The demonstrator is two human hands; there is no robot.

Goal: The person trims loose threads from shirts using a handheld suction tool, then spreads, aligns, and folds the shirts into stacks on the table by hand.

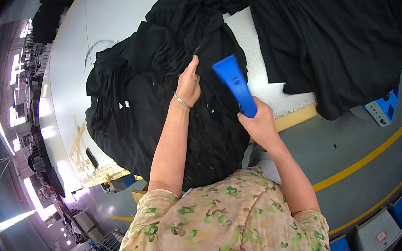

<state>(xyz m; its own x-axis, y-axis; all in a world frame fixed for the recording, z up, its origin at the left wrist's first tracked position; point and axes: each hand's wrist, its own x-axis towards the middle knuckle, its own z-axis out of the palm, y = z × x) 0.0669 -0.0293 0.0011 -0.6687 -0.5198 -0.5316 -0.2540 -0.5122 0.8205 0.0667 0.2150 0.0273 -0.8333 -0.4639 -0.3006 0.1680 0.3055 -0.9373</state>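
A large heap of black fabric (137,73) lies across the white table and hangs over its near edge. My left hand (189,85), with a bracelet at the wrist, is closed on a raised part of this fabric. In my right hand (259,120) is a blue handheld tool (233,82), gripped at its lower end. The tool's wide flat end points up and left, over the fabric and to the right of my left hand. Small white bits show on the black fabric.
More black fabric (315,39) drapes over the table (73,51) at the upper right. Beneath it is a blue and white control box (384,106). A dark flat object (91,157) lies at the lower left edge. Blue and grey bins (379,235) stand on the floor at right.
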